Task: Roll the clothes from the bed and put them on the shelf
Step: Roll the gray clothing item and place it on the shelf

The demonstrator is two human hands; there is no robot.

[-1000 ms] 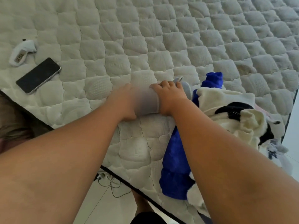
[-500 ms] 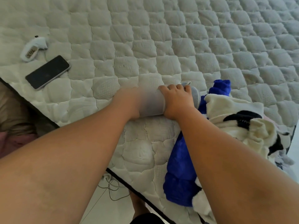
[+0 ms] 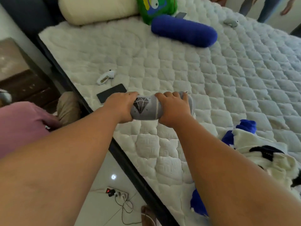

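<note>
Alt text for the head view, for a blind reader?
Left hand and right hand grip a rolled grey diamond-print garment on a white quilted mattress. A black phone lies beside the left hand; a heap of clothes sits to the right.

Beyond the phone (image 3: 110, 93), bare bed (image 3: 179, 70) is left open up to the blue bolster (image 3: 184, 31), while well to the phone's right the way is blocked by piled clothes (image 3: 268, 154).
</note>
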